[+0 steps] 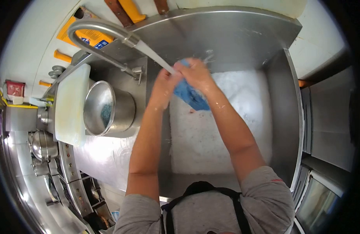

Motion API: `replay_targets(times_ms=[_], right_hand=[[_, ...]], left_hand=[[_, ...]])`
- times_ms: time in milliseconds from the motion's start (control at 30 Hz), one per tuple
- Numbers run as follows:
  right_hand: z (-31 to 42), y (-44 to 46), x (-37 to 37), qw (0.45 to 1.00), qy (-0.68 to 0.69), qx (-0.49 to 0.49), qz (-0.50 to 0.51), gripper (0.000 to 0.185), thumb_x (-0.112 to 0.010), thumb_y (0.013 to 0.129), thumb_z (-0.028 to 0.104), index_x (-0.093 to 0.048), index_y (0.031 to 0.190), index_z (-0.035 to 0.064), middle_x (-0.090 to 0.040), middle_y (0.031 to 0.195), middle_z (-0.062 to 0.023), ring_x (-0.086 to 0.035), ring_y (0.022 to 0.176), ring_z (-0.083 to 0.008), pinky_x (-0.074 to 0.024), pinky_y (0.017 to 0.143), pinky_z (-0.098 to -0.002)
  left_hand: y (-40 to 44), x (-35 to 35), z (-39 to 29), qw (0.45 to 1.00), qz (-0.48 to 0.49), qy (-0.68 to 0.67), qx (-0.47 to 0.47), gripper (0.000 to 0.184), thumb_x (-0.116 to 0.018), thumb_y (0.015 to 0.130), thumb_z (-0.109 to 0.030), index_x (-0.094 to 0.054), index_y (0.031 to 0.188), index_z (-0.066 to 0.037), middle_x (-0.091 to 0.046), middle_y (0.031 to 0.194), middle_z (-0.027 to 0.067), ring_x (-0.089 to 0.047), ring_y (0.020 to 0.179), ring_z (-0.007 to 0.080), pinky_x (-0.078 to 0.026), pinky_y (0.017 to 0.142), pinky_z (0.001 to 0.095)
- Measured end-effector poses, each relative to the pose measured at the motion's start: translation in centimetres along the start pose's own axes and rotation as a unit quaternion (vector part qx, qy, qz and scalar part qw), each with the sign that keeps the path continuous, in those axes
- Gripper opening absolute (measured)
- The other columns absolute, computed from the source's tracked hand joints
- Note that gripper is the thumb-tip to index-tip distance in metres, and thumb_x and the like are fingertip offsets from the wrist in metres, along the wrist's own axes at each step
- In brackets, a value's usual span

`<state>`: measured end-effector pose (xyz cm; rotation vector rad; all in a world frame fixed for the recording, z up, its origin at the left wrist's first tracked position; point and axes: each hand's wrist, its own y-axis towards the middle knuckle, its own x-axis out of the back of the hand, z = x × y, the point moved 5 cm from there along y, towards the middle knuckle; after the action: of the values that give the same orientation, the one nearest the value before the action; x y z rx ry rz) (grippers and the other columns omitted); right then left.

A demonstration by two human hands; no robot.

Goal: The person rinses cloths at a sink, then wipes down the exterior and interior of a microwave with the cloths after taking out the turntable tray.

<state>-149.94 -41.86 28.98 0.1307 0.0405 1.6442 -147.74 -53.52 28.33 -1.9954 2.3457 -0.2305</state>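
Both hands are raised together under the stream from the faucet, above the soapy sink. My left hand and my right hand are closed around a blue cloth, which hangs down between them. Water hits the fingers and splashes beyond them. Parts of the cloth are bunched and hidden inside the fingers. Below, white suds fill the bottom of the metal sink.
Left of the sink, a steel pot with a dark green scrubber inside stands on the steel counter, beside a white cutting board. Several handled tools and an orange packet lie beyond the faucet. A stove is at lower left.
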Motion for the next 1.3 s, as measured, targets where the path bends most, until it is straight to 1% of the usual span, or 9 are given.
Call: replay_targets(times_ms=[267, 467, 500, 633, 800, 900, 1033, 1133, 1300], right_hand=[[0.5, -2.5, -1.3, 0.992, -0.065, 0.105, -0.008, 0.025, -0.068, 0.066, 0.022, -0.054, 0.076, 0.0044, -0.05, 0.064, -0.0039, -0.046, 0.058, -0.0105, -0.0392, 0.052, -0.0264], [-5.8, -1.0, 0.2, 0.991, 0.102, -0.087, 0.016, 0.036, -0.071, 0.058, 0.024, -0.057, 0.082, 0.0008, -0.055, 0.072, -0.012, -0.056, 0.07, -0.0255, -0.0449, 0.065, -0.0328], [-3.8, -1.9, -1.2, 0.992, 0.098, 0.048, -0.07, 0.026, -0.068, 0.062, 0.016, -0.054, 0.079, 0.0011, -0.054, 0.07, -0.0094, -0.054, 0.066, -0.0171, -0.0437, 0.061, -0.0292], [3.3, -6.1, -4.5, 0.92, -0.143, 0.322, -0.173, 0.02, -0.064, 0.067, 0.018, -0.053, 0.061, 0.0021, -0.052, 0.06, -0.0081, -0.051, 0.057, -0.0149, -0.0401, 0.049, -0.0281], [-1.8, -1.1, -1.7, 0.979, 0.073, 0.036, -0.188, 0.032, -0.061, 0.068, 0.027, -0.047, 0.053, 0.0022, -0.051, 0.062, -0.0129, -0.05, 0.06, -0.0326, -0.0409, 0.055, -0.0368], [1.5, -4.1, -4.0, 0.945, -0.082, 0.255, -0.187, 0.028, -0.059, 0.068, 0.019, -0.044, 0.051, 0.0021, -0.044, 0.051, -0.0134, -0.044, 0.049, -0.0312, -0.0374, 0.047, -0.0375], [1.1, -3.7, -4.2, 0.945, -0.126, 0.268, -0.139, 0.028, -0.057, 0.072, 0.024, -0.049, 0.058, 0.0016, -0.049, 0.059, -0.0152, -0.048, 0.056, -0.0335, -0.039, 0.052, -0.0389], [0.1, 1.1, -3.0, 0.973, -0.141, 0.158, -0.095, 0.023, -0.059, 0.073, 0.024, -0.054, 0.069, 0.0024, -0.054, 0.065, -0.0129, -0.052, 0.061, -0.0325, -0.0426, 0.062, -0.0355], [-2.1, -0.2, -3.8, 0.984, 0.093, 0.077, 0.128, 0.025, -0.062, 0.072, 0.023, -0.058, 0.088, 0.0034, -0.059, 0.083, -0.0094, -0.056, 0.075, -0.0241, -0.0432, 0.071, -0.0319]], left_hand=[[1.3, 3.0, 5.1, 0.991, -0.029, 0.134, -0.003, 0.018, -0.059, 0.07, -0.012, -0.058, 0.08, 0.002, -0.058, 0.072, 0.0077, -0.053, 0.068, 0.0125, -0.042, 0.064, 0.0252], [-0.8, 0.1, 1.9, 0.91, -0.102, -0.375, 0.148, 0.023, -0.05, 0.081, -0.019, -0.053, 0.096, -0.002, -0.057, 0.07, 0.0043, -0.054, 0.058, 0.0161, -0.044, 0.053, 0.0262], [-0.8, -0.7, 2.0, 0.879, -0.137, -0.426, 0.165, 0.023, -0.048, 0.082, -0.02, -0.052, 0.098, -0.003, -0.057, 0.072, 0.0038, -0.054, 0.058, 0.0161, -0.044, 0.054, 0.0265], [0.8, -2.8, 4.8, 0.656, 0.299, -0.685, 0.105, 0.031, -0.044, 0.086, -0.032, -0.05, 0.094, -0.004, -0.054, 0.089, 0.0073, -0.052, 0.08, 0.0173, -0.043, 0.069, 0.0302], [1.1, -1.1, 3.9, 0.967, -0.064, -0.164, 0.186, 0.027, -0.042, 0.085, -0.027, -0.052, 0.094, -0.004, -0.056, 0.081, 0.0066, -0.054, 0.071, 0.0173, -0.044, 0.059, 0.029], [2.9, 1.7, 5.3, 0.987, -0.108, 0.102, 0.058, 0.025, -0.04, 0.086, -0.023, -0.052, 0.093, -0.003, -0.057, 0.082, 0.0084, -0.055, 0.073, 0.0193, -0.044, 0.063, 0.0305], [2.5, 1.7, 6.2, 0.87, 0.167, -0.463, -0.02, 0.024, -0.04, 0.086, -0.021, -0.051, 0.096, -0.001, -0.057, 0.089, 0.0108, -0.055, 0.08, 0.023, -0.044, 0.07, 0.0343], [-1.2, 0.0, 2.0, 0.906, -0.051, -0.387, 0.161, 0.025, -0.042, 0.085, -0.022, -0.051, 0.097, -0.001, -0.056, 0.092, 0.0088, -0.055, 0.083, 0.0211, -0.044, 0.072, 0.033], [-1.8, 1.8, 2.3, 0.976, 0.006, -0.149, 0.156, 0.027, -0.044, 0.085, -0.025, -0.049, 0.1, -0.003, -0.055, 0.093, 0.008, -0.054, 0.088, 0.0202, -0.042, 0.077, 0.0347]])
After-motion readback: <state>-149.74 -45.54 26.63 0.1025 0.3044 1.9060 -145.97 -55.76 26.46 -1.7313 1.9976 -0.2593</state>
